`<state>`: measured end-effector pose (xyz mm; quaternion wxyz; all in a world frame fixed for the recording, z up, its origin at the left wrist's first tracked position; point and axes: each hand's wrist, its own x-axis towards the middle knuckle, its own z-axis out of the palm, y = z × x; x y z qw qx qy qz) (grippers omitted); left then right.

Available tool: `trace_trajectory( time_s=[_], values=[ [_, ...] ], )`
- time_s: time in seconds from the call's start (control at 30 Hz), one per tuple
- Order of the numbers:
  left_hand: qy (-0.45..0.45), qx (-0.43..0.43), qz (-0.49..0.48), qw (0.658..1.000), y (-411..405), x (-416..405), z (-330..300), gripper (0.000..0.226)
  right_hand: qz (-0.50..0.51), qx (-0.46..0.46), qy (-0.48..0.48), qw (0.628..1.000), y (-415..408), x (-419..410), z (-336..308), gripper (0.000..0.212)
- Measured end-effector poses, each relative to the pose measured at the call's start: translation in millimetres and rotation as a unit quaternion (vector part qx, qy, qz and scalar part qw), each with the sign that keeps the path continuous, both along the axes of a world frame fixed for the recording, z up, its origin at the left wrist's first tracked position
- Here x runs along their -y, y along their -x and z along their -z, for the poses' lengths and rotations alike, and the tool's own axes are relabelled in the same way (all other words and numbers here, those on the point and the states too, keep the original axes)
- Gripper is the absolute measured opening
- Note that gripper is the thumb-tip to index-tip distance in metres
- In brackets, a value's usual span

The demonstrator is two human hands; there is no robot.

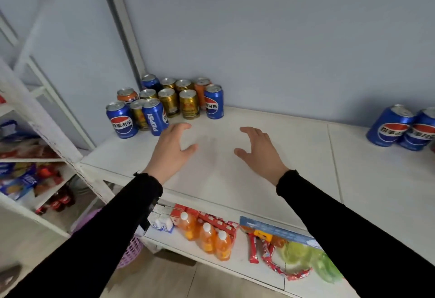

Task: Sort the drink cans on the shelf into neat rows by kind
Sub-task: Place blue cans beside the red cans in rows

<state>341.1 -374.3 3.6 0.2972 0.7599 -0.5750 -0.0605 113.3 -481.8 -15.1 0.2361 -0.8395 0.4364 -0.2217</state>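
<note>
A mixed cluster of cans stands at the back left of the white shelf (270,180): blue Pepsi cans (154,118), gold cans (189,104) and orange cans (127,96), several in all. Two more blue Pepsi cans (388,125) stand together at the far right. My left hand (170,148) hovers over the shelf just in front of the nearest Pepsi can, fingers relaxed and empty. My right hand (259,150) hovers over the bare middle of the shelf, also empty with fingers loosely spread.
A lower shelf holds orange juice bottles (207,236), small cartons, red snack packs and green bags. A second white rack (35,121) with snacks stands on the left. A purple basket (131,250) sits on the floor. A blue wall backs the shelf.
</note>
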Motion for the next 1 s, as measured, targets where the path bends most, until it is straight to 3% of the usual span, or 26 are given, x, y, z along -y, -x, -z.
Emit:
trace_trajectory(
  time_s=[0.27,0.43,0.63,0.77,0.87,1.0],
  values=[
    [0.099,0.022,-0.123,0.987,-76.9,28.2,1.0,0.077,0.056,0.033,-0.052,0.997,-78.6,33.7,-4.9,0.074],
    [0.087,0.041,-0.192,0.977,-108.0,66.1,-0.7,0.091,0.099,0.104,-0.102,0.984,-116.3,80.6,5.9,0.083],
    [0.048,0.107,-0.210,0.971,-124.6,81.7,6.7,0.073,0.113,0.180,-0.143,0.967,-154.5,124.3,15.9,0.083],
    [0.057,0.028,-0.157,0.986,-133.9,76.9,12.1,0.060,0.120,0.214,-0.135,0.960,-170.5,134.9,28.3,0.073],
    [0.047,-0.046,-0.077,0.995,-142.1,71.3,9.2,0.068,0.136,0.226,-0.122,0.957,-178.7,136.0,34.5,0.072],
    [0.047,-0.128,-0.048,0.989,-145.2,67.5,6.6,0.075,0.177,0.215,-0.086,0.957,-184.9,134.5,36.5,0.071]
  ],
)
